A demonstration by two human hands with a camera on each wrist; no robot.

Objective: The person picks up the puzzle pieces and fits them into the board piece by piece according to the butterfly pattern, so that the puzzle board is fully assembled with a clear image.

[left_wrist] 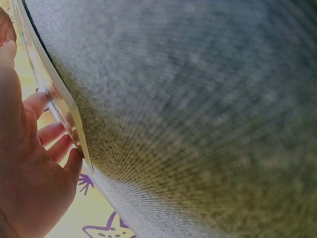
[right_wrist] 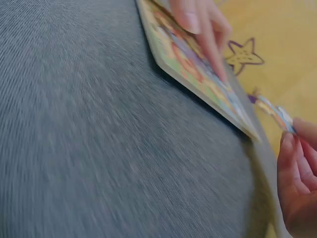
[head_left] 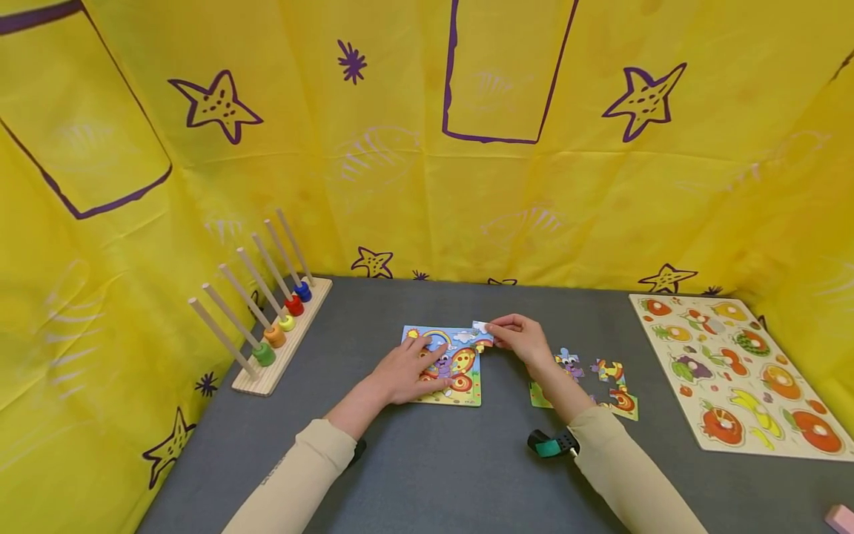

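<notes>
My left hand [head_left: 399, 372] rests with spread fingers on a butterfly picture board [head_left: 465, 363], which lies on the dark grey table. In the left wrist view, those fingertips lie along the face of the board [left_wrist: 64, 106]. My right hand [head_left: 527, 344] pinches a small jigsaw piece [head_left: 482, 328] between thumb and fingers; it has blue sky, a white cloud and a strip of rainbow. The piece overlaps the board's upper right corner in the head view. In the right wrist view, the piece [right_wrist: 277, 115] shows held up beyond the board's corner.
Right of the right hand lies a partly filled butterfly jigsaw [head_left: 623, 401] with loose pieces, partly hidden by the forearm. A wooden fruit puzzle board [head_left: 694, 393] is at far right. A peg stand [head_left: 280, 354] with coloured rings stands at left. Yellow cloth [head_left: 427, 215] hangs behind.
</notes>
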